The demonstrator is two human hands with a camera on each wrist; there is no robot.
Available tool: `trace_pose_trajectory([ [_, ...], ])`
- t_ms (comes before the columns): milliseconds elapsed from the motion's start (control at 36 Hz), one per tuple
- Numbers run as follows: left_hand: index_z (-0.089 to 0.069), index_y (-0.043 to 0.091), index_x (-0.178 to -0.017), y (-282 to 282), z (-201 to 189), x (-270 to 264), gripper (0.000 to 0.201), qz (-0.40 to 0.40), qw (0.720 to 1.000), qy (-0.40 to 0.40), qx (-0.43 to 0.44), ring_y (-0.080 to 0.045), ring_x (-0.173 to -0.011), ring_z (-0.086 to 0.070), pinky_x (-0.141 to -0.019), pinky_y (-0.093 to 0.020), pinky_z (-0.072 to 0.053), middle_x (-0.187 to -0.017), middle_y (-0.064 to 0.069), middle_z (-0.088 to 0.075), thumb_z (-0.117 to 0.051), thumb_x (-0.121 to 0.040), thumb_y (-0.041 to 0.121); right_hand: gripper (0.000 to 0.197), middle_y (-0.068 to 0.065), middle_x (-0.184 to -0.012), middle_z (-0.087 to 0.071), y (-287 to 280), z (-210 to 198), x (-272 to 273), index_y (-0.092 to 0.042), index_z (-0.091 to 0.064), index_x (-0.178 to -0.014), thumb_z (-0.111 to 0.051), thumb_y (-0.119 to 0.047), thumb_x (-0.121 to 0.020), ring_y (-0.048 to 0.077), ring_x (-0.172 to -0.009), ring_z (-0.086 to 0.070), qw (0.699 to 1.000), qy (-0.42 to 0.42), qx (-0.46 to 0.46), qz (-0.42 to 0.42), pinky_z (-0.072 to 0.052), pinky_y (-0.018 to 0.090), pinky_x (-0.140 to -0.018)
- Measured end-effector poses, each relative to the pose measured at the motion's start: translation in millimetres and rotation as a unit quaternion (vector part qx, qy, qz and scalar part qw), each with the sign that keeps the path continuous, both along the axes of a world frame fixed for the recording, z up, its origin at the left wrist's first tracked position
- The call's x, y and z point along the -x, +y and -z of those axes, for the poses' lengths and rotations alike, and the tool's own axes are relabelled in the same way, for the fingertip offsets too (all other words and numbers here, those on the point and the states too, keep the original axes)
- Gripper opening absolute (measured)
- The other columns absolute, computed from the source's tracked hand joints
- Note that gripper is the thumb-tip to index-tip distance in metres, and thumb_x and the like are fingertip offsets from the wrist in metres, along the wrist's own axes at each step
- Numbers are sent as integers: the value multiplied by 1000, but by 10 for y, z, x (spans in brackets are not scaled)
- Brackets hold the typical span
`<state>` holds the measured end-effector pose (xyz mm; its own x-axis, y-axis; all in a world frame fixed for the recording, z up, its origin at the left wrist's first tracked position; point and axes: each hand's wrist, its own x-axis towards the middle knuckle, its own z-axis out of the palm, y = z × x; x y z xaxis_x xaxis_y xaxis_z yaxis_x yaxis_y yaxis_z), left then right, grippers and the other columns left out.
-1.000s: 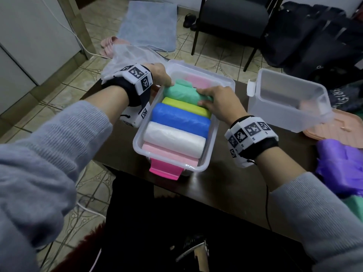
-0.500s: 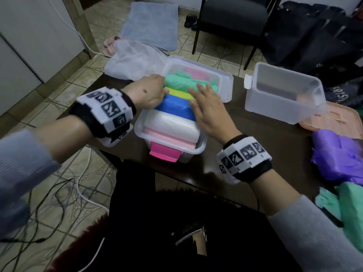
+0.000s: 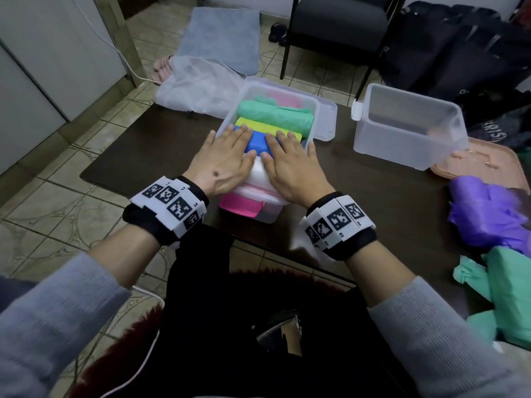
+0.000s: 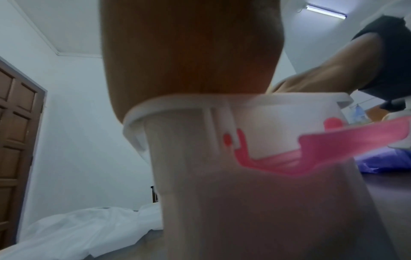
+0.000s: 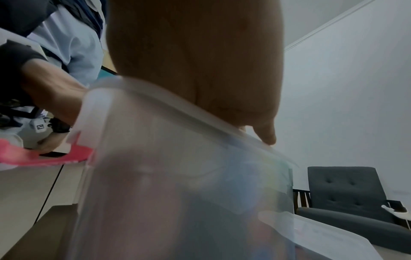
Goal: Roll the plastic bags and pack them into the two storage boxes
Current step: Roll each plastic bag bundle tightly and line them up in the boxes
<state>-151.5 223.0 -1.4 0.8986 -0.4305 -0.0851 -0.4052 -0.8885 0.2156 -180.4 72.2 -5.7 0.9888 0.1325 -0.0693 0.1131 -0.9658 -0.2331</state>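
A: Why is the loose white bag [image 3: 198,84] lying off the far left corner of the bench [image 3: 149,145]?

B: My guess is it waits its turn, unrolled, out of the way of the packing.

A: And the left hand [image 3: 221,159]?

B: Flat, fingers straight, its grip open, pressing on the rolls in the near storage box [image 3: 311,109]. It covers the white roll [image 3: 260,175] and reaches the blue roll [image 3: 257,140].

A: The right hand [image 3: 290,165] does the same?

B: Yes, palm down beside it, grip open, holding nothing. Both seem to squash the rolls level, likely so a lid can close. The yellow roll [image 3: 258,124] and green roll [image 3: 275,114] lie behind the fingers, with pink beyond.

A: Why side by side?

B: Lying crosswise, they fill the box in one row. Its pink latch [image 3: 240,205] hangs open at the near end.

A: Further right?

B: The second storage box [image 3: 402,130] stands empty and apart. Loose purple bags [image 3: 488,214] and green bags [image 3: 505,288] sit at the right edge, presumably meant for it.
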Motion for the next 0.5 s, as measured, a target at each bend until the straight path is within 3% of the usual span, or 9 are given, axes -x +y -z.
trace_pose_trajectory([
  [250, -4, 13, -152, -4, 1, -8, 56, -5, 999, 31, -33, -15, -147, 4, -117, -43, 5, -160, 0, 1, -16, -102, 35, 54, 3, -159, -7, 0, 7, -21, -17, -9, -151, -17, -38, -102, 20, -147, 1, 1000, 18, 9, -4, 3, 50, -115],
  [500, -2, 14, -152, 3, 20, 10, 56, -2, 999, 19, -26, -14, -146, 6, -118, -42, 6, -160, 1, 4, -16, -102, 35, 54, 3, -159, -6, -6, 49, -24, -17, -10, -151, -19, -38, -102, 20, -147, 2, 1000, 8, -1, -1, 5, 49, -115],
])
